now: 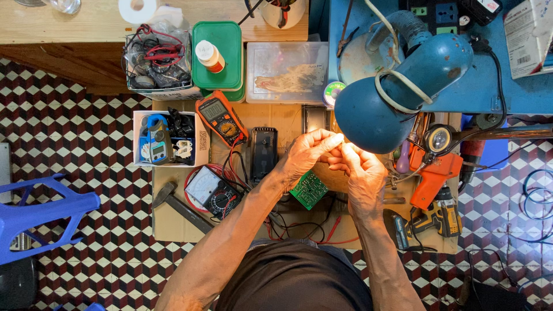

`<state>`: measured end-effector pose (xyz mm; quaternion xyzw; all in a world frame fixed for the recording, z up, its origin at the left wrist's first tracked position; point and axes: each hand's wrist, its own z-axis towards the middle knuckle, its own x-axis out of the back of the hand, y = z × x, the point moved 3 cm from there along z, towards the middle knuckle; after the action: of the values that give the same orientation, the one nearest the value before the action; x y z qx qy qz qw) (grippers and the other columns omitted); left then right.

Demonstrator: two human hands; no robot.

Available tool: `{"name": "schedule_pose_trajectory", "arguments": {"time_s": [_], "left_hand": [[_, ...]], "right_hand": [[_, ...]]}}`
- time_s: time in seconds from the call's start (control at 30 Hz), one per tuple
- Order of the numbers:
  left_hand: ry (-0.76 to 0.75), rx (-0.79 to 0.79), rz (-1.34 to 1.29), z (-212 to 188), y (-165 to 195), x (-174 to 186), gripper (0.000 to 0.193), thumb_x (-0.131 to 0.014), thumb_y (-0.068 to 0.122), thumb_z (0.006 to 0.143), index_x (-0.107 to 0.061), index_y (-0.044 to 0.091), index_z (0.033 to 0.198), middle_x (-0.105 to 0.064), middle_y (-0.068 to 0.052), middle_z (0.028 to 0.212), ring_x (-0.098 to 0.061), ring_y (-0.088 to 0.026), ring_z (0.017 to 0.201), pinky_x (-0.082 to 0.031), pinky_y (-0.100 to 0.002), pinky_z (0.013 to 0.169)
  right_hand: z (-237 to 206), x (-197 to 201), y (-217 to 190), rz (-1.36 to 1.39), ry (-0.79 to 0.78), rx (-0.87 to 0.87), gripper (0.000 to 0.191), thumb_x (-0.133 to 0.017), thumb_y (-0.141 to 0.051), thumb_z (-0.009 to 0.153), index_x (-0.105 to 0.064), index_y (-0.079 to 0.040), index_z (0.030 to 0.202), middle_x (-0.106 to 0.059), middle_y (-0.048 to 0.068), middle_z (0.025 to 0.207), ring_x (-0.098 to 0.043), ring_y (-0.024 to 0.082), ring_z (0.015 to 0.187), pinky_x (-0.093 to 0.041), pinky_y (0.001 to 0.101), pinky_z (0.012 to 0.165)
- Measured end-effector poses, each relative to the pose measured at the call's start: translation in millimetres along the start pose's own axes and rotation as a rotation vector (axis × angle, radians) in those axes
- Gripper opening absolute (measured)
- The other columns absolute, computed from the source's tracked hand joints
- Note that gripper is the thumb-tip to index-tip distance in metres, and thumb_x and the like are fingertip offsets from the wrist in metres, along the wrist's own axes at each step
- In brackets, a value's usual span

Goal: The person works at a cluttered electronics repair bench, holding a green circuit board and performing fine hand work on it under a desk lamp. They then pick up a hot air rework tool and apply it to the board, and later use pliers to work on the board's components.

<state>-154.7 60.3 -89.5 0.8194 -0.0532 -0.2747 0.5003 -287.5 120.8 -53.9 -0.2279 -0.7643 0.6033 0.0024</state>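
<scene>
On a crowded workbench, red leads from an orange multimeter trail beside a green circuit board, which could snag and slide if an elbow shifts; above the board, the left hand and right hand meet fingertip to fingertip, pinching something too small to identify under a blue lamp

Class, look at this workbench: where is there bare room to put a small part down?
Bare brown board shows below the hammer, at the bench's near-left corner. Another strip lies between the orange multimeter and the clear plastic box. Around both hands and the blue lamp, it is crowded.
</scene>
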Motion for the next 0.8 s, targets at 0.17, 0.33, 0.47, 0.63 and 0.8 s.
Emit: {"name": "schedule_pose_trajectory", "arguments": {"time_s": [0.17,0.33,0.47,0.63,0.8], "left_hand": [[0.008,0.007,0.006,1.1,-0.1,0.4,0.034,-0.065,0.035,0.101,-0.068,0.004,0.115,-0.068,-0.002,0.098,-0.065,-0.009,0.090,-0.055,-0.024,0.084],[-0.005,-0.008,-0.018,1.1,0.6,-0.1,0.034,-0.066,0.035,0.100,-0.068,0.004,0.113,-0.069,-0.002,0.098,-0.065,-0.009,0.090,-0.055,-0.024,0.084],[-0.005,-0.001,-0.024,1.4,-0.2,0.1,0.033,-0.066,0.035,0.100,-0.068,0.003,0.112,-0.068,-0.002,0.097,-0.065,-0.009,0.089,-0.055,-0.024,0.083],[-0.008,-0.005,-0.021,2.0,-1.7,1.2,0.033,-0.067,0.035,0.100,-0.068,0.004,0.112,-0.068,-0.001,0.097,-0.065,-0.009,0.089,-0.055,-0.024,0.083],[-0.002,-0.005,-0.016,2.2,-2.6,1.4,0.033,-0.067,0.035,0.100,-0.068,0.004,0.111,-0.068,-0.001,0.097,-0.065,-0.009,0.089,-0.055,-0.023,0.083]], "right_hand": [[-0.3,-1.0,-1.2,0.004,-0.002,-0.004,0.024,-0.062,-0.014,0.103,-0.068,0.006,0.116,-0.075,0.013,0.101,-0.073,0.016,0.086,-0.060,0.0270,0.074],[-0.3,-1.5,-1.2,0.005,0.004,-0.003,0.024,-0.062,-0.014,0.103,-0.068,0.007,0.115,-0.075,0.013,0.101,-0.072,0.016,0.085,-0.060,0.0271,0.074],[-0.4,-1.0,-1.3,0.001,-0.002,0.000,0.024,-0.062,-0.014,0.104,-0.068,0.006,0.115,-0.075,0.013,0.100,-0.072,0.015,0.084,-0.060,0.0268,0.074],[0.1,-0.7,-0.1,0.004,0.002,-0.002,0.023,-0.062,-0.013,0.103,-0.068,0.006,0.115,-0.074,0.012,0.100,-0.072,0.015,0.084,-0.060,0.0268,0.074],[0.3,-0.3,0.5,0.003,-0.004,0.000,0.023,-0.062,-0.013,0.104,-0.068,0.007,0.114,-0.074,0.012,0.099,-0.071,0.015,0.084,-0.060,0.0269,0.075]]}}
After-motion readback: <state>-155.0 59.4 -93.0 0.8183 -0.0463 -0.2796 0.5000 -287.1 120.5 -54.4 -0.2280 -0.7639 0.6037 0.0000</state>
